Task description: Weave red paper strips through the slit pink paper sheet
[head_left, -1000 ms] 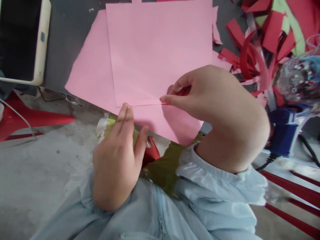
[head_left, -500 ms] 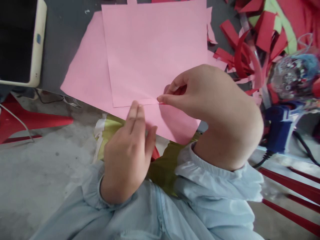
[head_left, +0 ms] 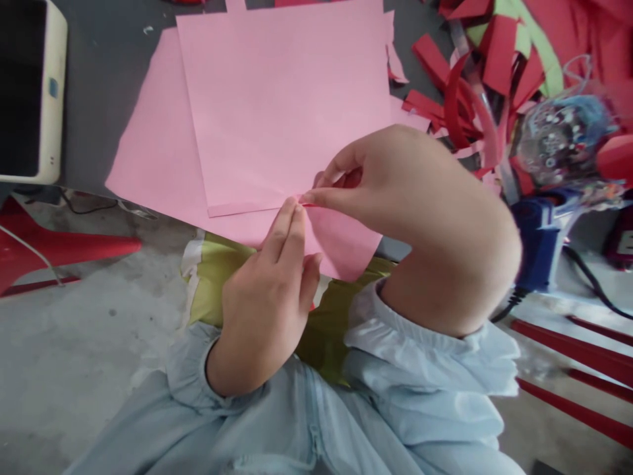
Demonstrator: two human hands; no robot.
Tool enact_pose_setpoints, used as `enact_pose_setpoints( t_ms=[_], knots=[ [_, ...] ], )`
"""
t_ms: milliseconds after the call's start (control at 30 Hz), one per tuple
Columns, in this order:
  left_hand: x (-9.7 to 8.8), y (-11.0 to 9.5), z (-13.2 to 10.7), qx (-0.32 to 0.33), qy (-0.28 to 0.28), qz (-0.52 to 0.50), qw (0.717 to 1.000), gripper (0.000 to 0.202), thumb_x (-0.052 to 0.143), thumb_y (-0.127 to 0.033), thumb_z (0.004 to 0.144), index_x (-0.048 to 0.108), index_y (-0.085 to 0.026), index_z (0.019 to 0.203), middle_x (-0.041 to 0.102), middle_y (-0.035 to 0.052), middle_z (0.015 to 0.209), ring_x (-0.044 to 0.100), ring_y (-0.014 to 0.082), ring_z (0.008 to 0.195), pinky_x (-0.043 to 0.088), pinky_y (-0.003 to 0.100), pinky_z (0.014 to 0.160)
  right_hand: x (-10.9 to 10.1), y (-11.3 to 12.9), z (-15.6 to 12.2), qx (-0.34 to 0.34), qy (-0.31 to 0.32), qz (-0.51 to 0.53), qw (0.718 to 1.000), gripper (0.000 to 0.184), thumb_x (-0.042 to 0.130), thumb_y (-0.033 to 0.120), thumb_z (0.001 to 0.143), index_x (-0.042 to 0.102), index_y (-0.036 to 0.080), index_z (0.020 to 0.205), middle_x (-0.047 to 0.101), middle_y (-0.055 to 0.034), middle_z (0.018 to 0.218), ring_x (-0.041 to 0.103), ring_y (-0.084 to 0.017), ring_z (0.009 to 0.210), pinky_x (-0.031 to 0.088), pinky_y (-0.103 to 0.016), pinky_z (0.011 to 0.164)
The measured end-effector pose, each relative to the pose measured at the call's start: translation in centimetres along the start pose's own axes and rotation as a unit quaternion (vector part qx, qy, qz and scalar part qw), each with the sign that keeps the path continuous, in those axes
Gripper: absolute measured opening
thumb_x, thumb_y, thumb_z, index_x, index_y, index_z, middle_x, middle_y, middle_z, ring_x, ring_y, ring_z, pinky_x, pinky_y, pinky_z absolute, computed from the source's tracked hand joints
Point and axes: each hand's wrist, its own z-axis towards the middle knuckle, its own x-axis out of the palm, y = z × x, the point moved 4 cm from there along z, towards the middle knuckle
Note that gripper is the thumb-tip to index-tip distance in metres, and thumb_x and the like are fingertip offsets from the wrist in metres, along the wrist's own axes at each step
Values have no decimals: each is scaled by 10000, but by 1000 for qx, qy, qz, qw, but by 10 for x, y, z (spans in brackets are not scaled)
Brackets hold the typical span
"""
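Observation:
A pink paper sheet (head_left: 287, 105) lies on a second, larger pink sheet (head_left: 148, 171) on a dark grey table (head_left: 103, 79). Its near edge is folded up in a narrow strip. My right hand (head_left: 410, 198) bends in from the right and pinches that folded edge between thumb and forefinger, a sliver of red showing at the fingertips. My left hand (head_left: 267, 297) comes from below with its fingers straight and together, the tips resting on the fold beside the right fingertips.
A white-framed tablet (head_left: 30, 92) lies at the table's left. Red paper strips (head_left: 475, 79) pile at the upper right beside a blue tool (head_left: 534, 237) with a black cord and a clear object. A red stool (head_left: 59, 244) stands on the concrete floor.
My left hand has slid up and right from the lower sheet's edge until its fingertips meet the fold next to the right hand. The right hand keeps its pinch.

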Motion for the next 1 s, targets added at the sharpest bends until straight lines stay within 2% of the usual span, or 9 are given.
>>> enact_pose_setpoints(
  t_ms=[167,233,500,633,733,833,1000],
  knots=[
    [-1,1,2,-27,20,-18,999,474,468,-278,1009,454,-119,1456,468,85,1519,720,219,1047,607,317,716,-14,-12,-8,13,-17,39,999,113,709,325,793,726,240,721,742,-35,788,654,-215,759,444,-375,688],
    [-1,1,2,-30,17,-26,999,471,471,-275,1006,460,-133,1456,468,87,1517,720,220,1047,609,319,728,-16,-17,-10,2,-26,45,999,72,716,266,778,729,255,708,738,-20,772,650,-205,750,442,-359,678],
    [-1,2,3,-33,-7,-45,998,437,464,-259,1009,493,-126,1425,498,94,1497,722,193,1035,605,293,746,-12,-23,-6,-10,-34,37,999,91,653,254,795,721,240,737,748,-38,810,659,-214,784,436,-355,697],
    [-2,1,3,-33,-2,-44,999,447,470,-265,1008,486,-115,1429,497,112,1496,715,203,1062,606,294,749,-11,-22,-5,12,-27,30,999,132,628,296,797,697,228,708,746,-37,812,664,-196,778,455,-357,720],
    [-2,1,3,-38,7,-36,999,452,465,-261,1005,477,-142,1440,482,112,1508,725,204,1022,608,300,731,-10,-22,-3,30,-20,23,999,114,642,258,775,670,233,668,733,-33,768,664,-214,755,462,-368,709],
    [-3,1,3,-42,11,-29,999,461,467,-279,1002,477,-142,1442,468,113,1515,739,198,951,602,294,706,-9,-22,-1,30,-16,13,999,115,648,263,771,667,232,662,730,-38,759,660,-226,754,466,-376,712],
    [-3,0,3,-46,13,-17,999,462,461,-271,1004,476,-138,1446,463,109,1515,739,200,956,600,298,699,-8,-22,0,22,-16,0,1000,137,638,299,785,678,224,677,731,-59,775,660,-235,771,464,-382,714]
  ],
)
